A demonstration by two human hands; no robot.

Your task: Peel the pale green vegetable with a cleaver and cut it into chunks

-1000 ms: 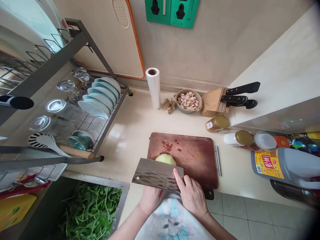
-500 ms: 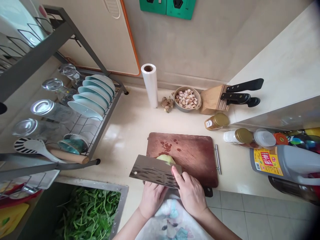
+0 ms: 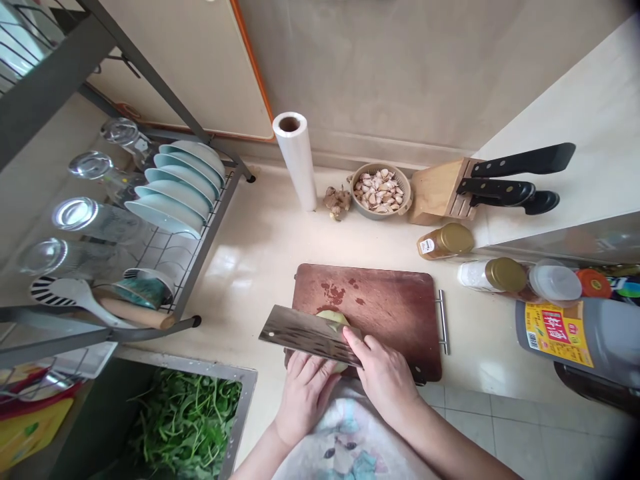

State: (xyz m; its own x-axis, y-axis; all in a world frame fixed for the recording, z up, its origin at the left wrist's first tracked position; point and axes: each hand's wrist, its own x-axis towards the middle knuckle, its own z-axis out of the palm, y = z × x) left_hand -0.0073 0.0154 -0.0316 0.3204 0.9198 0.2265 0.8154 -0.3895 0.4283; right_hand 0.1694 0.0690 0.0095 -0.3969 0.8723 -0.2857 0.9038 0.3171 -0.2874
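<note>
Kitchen counter [image 3: 250, 280] under a cutting board [image 3: 370, 300], where a peeled onion [image 3: 332, 318] shows no slices yet, held by the curled left hand [image 3: 305, 395] beneath the cleaver [image 3: 303, 335] gripped in the right hand [image 3: 386, 381]

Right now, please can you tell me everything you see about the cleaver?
The cleaver has a broad, rectangular steel blade with a mottled, wavy sheen. Its handle is hidden by the right hand, which grips it at the blade's right end. The blade sits tilted over a pale round vegetable, perhaps an onion, on a dark wooden cutting board, with the left hand just below it.
</note>
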